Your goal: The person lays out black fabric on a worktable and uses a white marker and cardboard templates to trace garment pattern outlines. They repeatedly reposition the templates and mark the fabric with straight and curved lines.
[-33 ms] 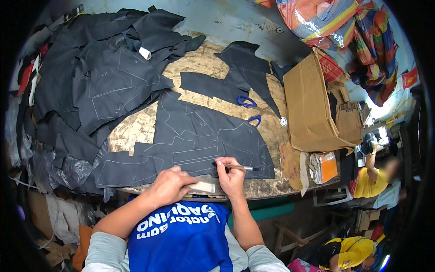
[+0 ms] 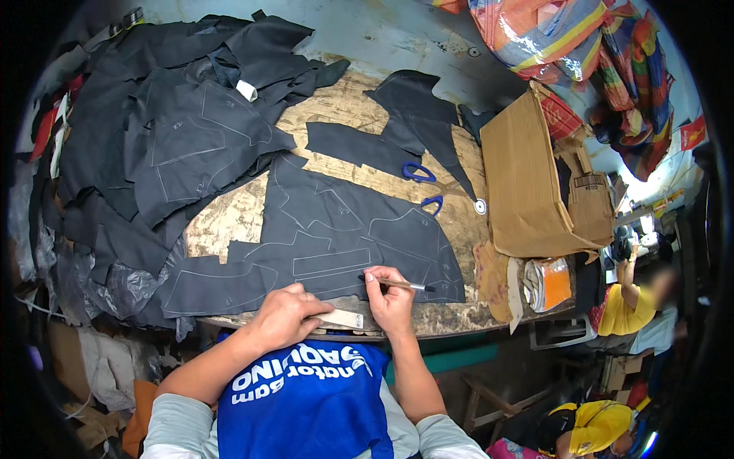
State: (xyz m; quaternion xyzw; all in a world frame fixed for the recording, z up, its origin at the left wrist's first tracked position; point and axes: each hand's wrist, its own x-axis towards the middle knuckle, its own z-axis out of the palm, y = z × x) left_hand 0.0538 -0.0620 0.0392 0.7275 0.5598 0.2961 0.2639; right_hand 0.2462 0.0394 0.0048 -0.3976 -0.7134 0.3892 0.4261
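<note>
Nothing has shifted since the earlier frame: the large dark grey fabric panel with chalk outlines (image 2: 329, 237) lies flat on the worn wooden counter (image 2: 229, 218), long axis running left to right along the near edge; it looks light, limp and prone to creeping, so it is best pinned flat. Left hand (image 2: 284, 315) rests palm-down on a pale flat template strip (image 2: 342, 318). Right hand (image 2: 391, 294) pinches a thin pencil-like marker (image 2: 404, 285), its tip pointing right.
</note>
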